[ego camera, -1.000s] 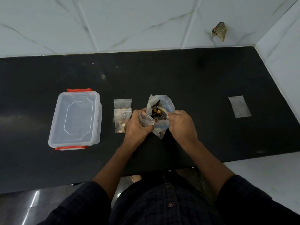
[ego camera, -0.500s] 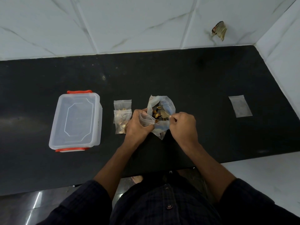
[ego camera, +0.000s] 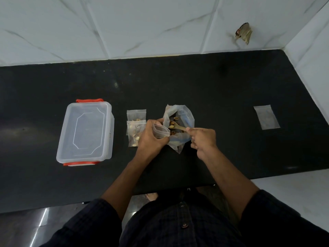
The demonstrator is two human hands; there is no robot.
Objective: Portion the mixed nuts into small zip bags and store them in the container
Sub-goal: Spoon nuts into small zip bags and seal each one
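A large clear bag of mixed nuts (ego camera: 185,114) lies open at the middle of the black counter. My left hand (ego camera: 151,138) grips a small empty zip bag (ego camera: 161,131) with its mouth held open beside the big bag. My right hand (ego camera: 203,139) pinches the handle of a small wooden spoon (ego camera: 179,127), whose bowl sits among the nuts inside the big bag. Two filled small zip bags (ego camera: 135,127) lie just left of my left hand. A clear lidded container (ego camera: 87,131) with red clips stands further left, its lid on.
One empty small zip bag (ego camera: 266,117) lies flat at the right of the counter (ego camera: 222,90). White tiled walls close the back and right side. The counter's front edge runs just above my lap.
My right hand has drawn back to the right, and the wooden spoon now shows in its fingers, reaching into the nut bag. My left hand keeps holding the small bag open.
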